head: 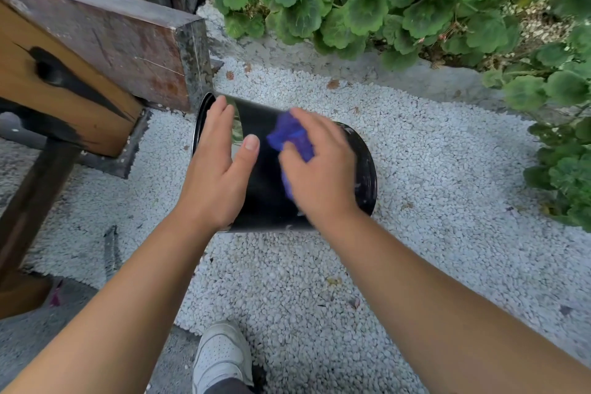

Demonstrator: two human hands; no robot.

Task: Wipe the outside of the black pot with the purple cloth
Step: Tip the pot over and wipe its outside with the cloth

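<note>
While one glossy black cylindrical pot (265, 176) lies sideways at frame centre on white gravel (415, 169), the left hand (217, 169) steadies it, fingers straight; the right hand (323, 166) clutches one crumpled purple cloth (291, 134) against its wall. Wooden steps (96, 41) crowd upper left.

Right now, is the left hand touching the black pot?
Touching. The head view shows the left hand laid flat on the black pot near its rim, fingers straight, thumb resting on the side, with no gap.
</note>
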